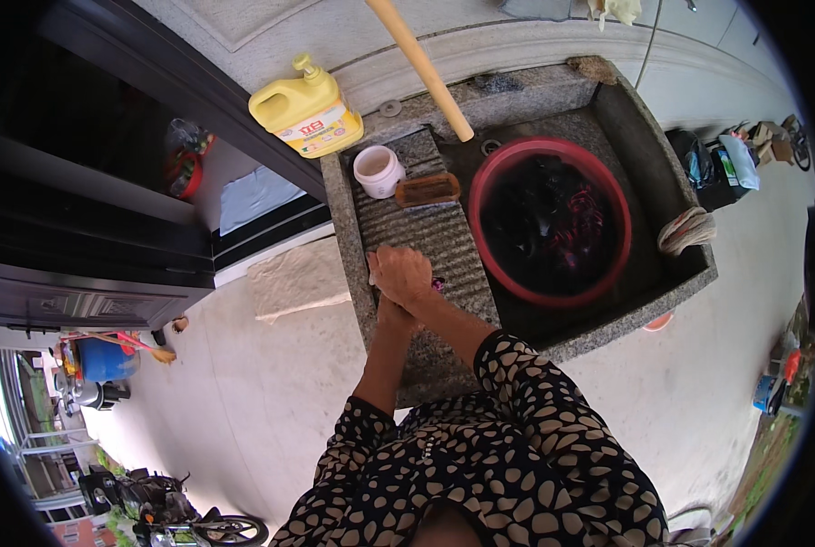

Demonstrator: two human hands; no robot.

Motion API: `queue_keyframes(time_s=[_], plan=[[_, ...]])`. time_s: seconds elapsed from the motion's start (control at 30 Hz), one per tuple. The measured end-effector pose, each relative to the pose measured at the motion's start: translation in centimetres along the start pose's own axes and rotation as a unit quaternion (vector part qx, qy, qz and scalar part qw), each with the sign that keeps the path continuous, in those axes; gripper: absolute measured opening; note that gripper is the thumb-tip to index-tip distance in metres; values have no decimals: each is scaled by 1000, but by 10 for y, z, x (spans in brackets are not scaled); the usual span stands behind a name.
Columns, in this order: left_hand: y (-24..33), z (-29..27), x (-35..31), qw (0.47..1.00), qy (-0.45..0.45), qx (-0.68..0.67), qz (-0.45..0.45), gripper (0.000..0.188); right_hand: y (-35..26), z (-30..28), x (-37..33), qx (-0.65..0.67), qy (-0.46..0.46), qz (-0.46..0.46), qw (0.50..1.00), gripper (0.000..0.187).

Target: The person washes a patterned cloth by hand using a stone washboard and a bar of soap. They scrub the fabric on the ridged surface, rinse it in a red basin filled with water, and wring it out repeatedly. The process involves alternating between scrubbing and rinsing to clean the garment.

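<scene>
Both my hands are pressed together over the ridged stone washboard on the left side of the sink. My right hand lies on top, its fingers curled closed. Beneath it is my left hand, mostly covered, with its fingers hidden. Whatever may be between the hands cannot be made out. A small dark purple bit shows beside my right wrist. Beyond my hands, a brown scrubbing brush and a white tub rest on the washboard. A red basin holds dark wet cloth and dark water.
Granite walls surround the sink. A yellow pump jug stands at its far left corner. A tan pipe slants over the basin. A wrung rag hangs on the right rim. An open dark door is at left.
</scene>
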State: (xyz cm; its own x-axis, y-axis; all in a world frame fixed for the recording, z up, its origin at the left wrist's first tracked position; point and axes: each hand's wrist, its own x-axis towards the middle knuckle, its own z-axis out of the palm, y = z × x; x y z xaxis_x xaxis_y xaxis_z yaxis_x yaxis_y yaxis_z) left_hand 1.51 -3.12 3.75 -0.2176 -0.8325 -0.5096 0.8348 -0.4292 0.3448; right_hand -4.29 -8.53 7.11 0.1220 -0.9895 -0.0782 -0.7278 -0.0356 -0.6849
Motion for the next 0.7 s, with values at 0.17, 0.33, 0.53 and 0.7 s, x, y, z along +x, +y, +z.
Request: queue_keyframes(time_s=[0.17,0.33,0.53,0.7], plan=[[-3,21,16,993,103,-30,-42,22,34,13,23,72,101,8,992,27],[25,-37,18,989,-142,-31,6,27,-13,9,-42,38,238,-174,955,24],[8,2,23,998,-11,34,-45,42,37,0,32,63,143,40,987,32],[58,38,7,998,18,67,-5,39,101,-56,34,455,-144,110,872,33]])
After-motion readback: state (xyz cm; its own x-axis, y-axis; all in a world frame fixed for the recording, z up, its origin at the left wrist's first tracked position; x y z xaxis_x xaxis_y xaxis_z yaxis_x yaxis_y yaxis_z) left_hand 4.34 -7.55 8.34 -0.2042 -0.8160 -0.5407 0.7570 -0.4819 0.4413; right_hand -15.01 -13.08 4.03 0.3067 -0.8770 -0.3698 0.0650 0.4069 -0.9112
